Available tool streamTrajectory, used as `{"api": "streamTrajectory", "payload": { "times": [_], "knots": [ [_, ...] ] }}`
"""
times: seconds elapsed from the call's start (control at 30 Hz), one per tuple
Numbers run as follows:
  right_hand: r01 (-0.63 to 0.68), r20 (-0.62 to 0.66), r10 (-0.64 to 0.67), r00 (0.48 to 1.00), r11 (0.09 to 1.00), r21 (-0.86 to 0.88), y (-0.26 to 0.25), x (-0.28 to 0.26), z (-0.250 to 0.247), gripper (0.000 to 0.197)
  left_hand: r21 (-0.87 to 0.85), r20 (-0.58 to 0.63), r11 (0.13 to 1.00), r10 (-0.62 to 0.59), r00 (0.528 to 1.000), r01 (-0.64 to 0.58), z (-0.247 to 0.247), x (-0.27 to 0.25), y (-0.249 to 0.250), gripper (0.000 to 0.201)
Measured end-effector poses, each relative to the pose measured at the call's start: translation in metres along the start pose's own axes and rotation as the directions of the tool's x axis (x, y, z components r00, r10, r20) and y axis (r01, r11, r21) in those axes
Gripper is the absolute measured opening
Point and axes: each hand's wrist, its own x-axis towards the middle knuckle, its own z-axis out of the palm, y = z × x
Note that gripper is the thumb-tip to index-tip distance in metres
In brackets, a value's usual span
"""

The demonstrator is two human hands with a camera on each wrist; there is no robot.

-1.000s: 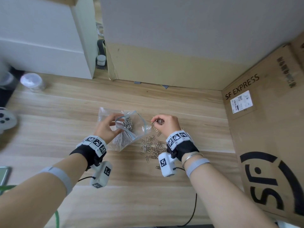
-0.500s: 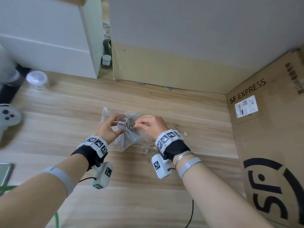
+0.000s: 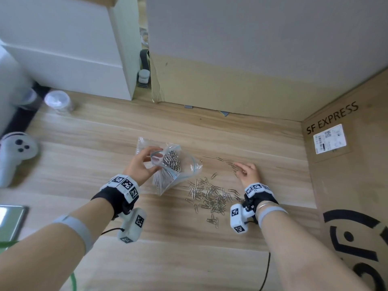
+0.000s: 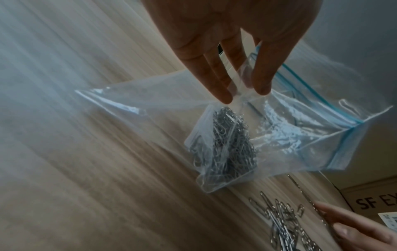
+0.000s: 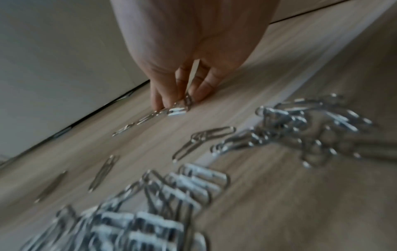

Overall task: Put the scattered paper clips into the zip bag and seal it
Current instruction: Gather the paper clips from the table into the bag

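My left hand (image 3: 144, 162) pinches the rim of a clear zip bag (image 3: 186, 166) with a blue seal strip and holds its mouth open just above the wooden table. A clump of silver paper clips (image 3: 172, 160) lies inside the bag. In the left wrist view my thumb and fingers (image 4: 225, 96) clamp the bag (image 4: 300, 135) above the clips inside (image 4: 232, 147). A loose pile of paper clips (image 3: 210, 198) lies to the right of the bag. Beyond that pile, my right hand (image 3: 241, 170) pinches a few clips (image 5: 182, 106) against the table.
An SF Express cardboard box (image 3: 346, 175) stands along the right side. A cardboard panel (image 3: 231, 91) and a white box (image 3: 73, 49) close off the back. At the left are a white controller (image 3: 14, 152), a clear jar (image 3: 57, 101) and a phone (image 3: 10, 217).
My right hand went to the bag's mouth, then moved right and down onto the scattered clips. My left hand has kept hold of the bag.
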Motion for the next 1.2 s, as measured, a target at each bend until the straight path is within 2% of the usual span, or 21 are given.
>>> {"api": "streamTrajectory", "payload": {
  "times": [0.13, 0.3, 0.37, 0.47, 0.57, 0.67, 0.77, 0.9, 1.0, 1.07, 1.13, 1.2],
  "knots": [
    [0.057, 0.027, -0.06, 0.998, 0.993, 0.106, -0.009, -0.022, 0.015, 0.032, -0.003, 0.012, 1.0, 0.008, 1.0, -0.008, 0.003, 0.002, 0.002, 0.053],
    [0.079, 0.09, -0.089, 0.992, 0.991, 0.105, -0.014, -0.045, 0.027, 0.028, 0.004, 0.018, 1.0, 0.028, 0.999, -0.028, 0.006, 0.004, 0.0, 0.053],
    [0.065, 0.044, -0.069, 0.997, 0.993, 0.095, -0.012, -0.046, 0.02, 0.024, 0.005, 0.022, 1.0, 0.027, 0.999, -0.027, 0.007, 0.004, 0.002, 0.051],
    [-0.052, -0.104, 0.06, 0.993, 0.995, 0.086, 0.008, -0.044, 0.003, 0.023, 0.006, 0.017, 1.0, 0.027, 0.999, -0.027, 0.007, 0.004, 0.001, 0.049],
    [-0.25, -0.173, 0.267, 0.948, 0.961, 0.115, 0.034, -0.05, -0.009, 0.02, 0.007, 0.014, 0.999, 0.045, 0.999, -0.045, 0.007, 0.003, -0.001, 0.055],
    [-0.404, -0.136, 0.446, 0.884, 0.878, 0.255, 0.052, -0.057, -0.005, 0.025, 0.003, 0.015, 0.999, 0.044, 0.999, -0.044, 0.008, 0.003, -0.001, 0.055],
    [-0.466, -0.078, 0.544, 0.835, 0.776, 0.426, 0.051, -0.065, 0.007, 0.014, 0.009, 0.024, 0.999, 0.039, 0.999, -0.04, 0.008, 0.002, -0.001, 0.054],
    [-0.425, -0.078, 0.518, 0.852, 0.77, 0.477, 0.028, -0.07, 0.021, 0.011, 0.024, 0.027, 0.999, 0.038, 0.999, -0.038, 0.008, 0.001, 0.0, 0.053],
    [-0.424, 0.017, 0.482, 0.876, 0.754, 0.501, 0.009, -0.066, 0.03, 0.018, 0.028, 0.018, 0.999, 0.039, 0.999, -0.039, 0.009, 0.002, -0.001, 0.053],
    [-0.378, 0.092, 0.402, 0.911, 0.726, 0.575, -0.002, -0.064, 0.034, 0.025, 0.037, -0.002, 0.998, 0.049, 0.999, -0.049, 0.01, 0.003, -0.004, 0.053],
    [-0.319, 0.108, 0.314, 0.943, 0.767, 0.556, -0.007, -0.067, 0.031, 0.026, 0.05, 0.004, 0.997, 0.057, 0.998, -0.057, 0.01, 0.003, -0.005, 0.052],
    [-0.299, 0.097, 0.294, 0.951, 0.789, 0.536, -0.004, -0.072, 0.02, 0.026, 0.049, 0.013, 0.997, 0.061, 0.998, -0.062, 0.009, 0.003, -0.005, 0.052]
  ]
}}
